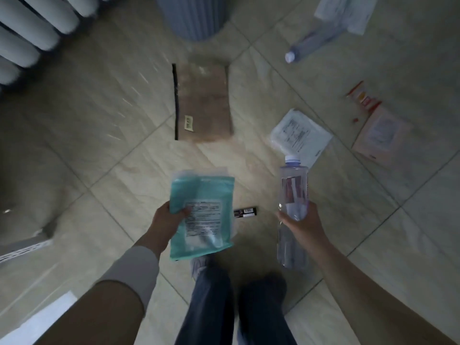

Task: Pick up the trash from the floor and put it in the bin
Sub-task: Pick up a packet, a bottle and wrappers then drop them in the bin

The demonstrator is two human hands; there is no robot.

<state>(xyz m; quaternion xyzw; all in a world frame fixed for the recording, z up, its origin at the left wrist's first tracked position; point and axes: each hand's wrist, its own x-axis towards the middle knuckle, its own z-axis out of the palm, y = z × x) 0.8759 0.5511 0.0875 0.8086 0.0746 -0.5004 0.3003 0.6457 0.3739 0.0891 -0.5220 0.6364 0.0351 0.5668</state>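
We are standing on the tiled floor (pixel 99 120), our left hand (pixel 165 220) gripping a teal packet (pixel 202 195), its fingers (pixel 184 211) curling over the packet's edge, and our right hand (pixel 302 221) wrapping round a clear bottle (pixel 295 185). The bin (pixel 194 18) is sitting ahead at the top edge. A flat brown bag (pixel 205 103) is lying between us and it, with bare tile on either side. A dark wrapper (pixel 245 211) is lying near our feet. A white packet (pixel 298 133), a pink packet (pixel 383 135) and a second bottle (pixel 311 43) are crowding the right, and a radiator (pixel 32 28) is bordering the far left.
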